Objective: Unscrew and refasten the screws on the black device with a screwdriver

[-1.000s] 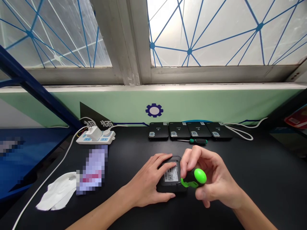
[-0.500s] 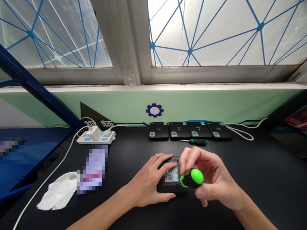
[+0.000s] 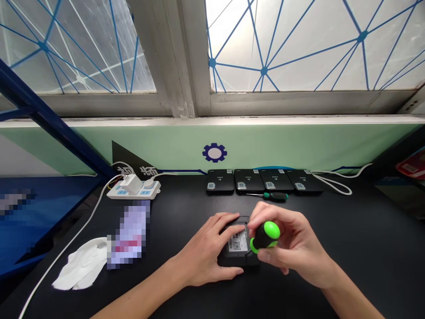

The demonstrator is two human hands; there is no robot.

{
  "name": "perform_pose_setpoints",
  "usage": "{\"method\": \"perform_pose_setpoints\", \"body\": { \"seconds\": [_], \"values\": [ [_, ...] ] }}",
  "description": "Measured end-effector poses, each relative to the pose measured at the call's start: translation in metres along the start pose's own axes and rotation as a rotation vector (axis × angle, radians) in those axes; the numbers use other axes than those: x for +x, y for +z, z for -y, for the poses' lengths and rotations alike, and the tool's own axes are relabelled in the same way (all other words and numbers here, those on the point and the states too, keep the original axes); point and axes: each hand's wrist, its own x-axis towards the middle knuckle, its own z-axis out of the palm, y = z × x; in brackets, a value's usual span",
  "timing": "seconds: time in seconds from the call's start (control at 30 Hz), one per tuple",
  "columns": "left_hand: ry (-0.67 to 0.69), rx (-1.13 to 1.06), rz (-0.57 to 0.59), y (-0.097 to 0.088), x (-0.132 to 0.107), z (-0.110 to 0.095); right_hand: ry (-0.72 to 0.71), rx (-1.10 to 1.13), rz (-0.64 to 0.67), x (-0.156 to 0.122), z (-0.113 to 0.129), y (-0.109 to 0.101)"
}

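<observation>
This is a workshop bench for small electronics. A black table (image 3: 182,197) carries a power strip (image 3: 141,195) with plugs pushed in. To the right of the power strip lie four matching black boxes (image 3: 248,180) in a row and a screwdriver (image 3: 277,196) with a green and black handle. Above and right of the power strip, a gear sign (image 3: 214,153) decorates the green wall (image 3: 292,146); left of it slants a blue frame (image 3: 43,110)

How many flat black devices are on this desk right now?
5. In a row at the back: the leftmost device, second device, third device and rightmost device. The fifth device lies under the left hand, partly hidden.
</observation>
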Motion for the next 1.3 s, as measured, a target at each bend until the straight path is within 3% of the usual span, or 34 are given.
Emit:
{"method": "perform_pose_setpoints", "body": {
  "seconds": [0.2,0.43,0.67,1.0,1.3],
  "values": [
    [0.0,0.009,0.005,0.0004,-0.0001,0.0003,-0.086,-0.079,-0.07,0.0028,0.0016,0.0021],
    [0.004,0.0,-0.006,0.0006,0.0005,0.0007,-0.004,0.01,0.061,-0.004,-0.0033,-0.005],
    [0.0,0.003,0.003,0.0011,-0.0001,0.0015,-0.076,0.103,-0.069,0.0035,-0.006,-0.0004],
    [-0.003,0.003,0.016,-0.0004,0.0008,-0.0002,-0.001,0.086,0.062,-0.0026,-0.0027,-0.0045],
    [-0.006,0.016,0.019,0.0,0.0014,-0.0005,-0.002,0.047,-0.001,0.0017,-0.002,0.0003]
  ]
}}
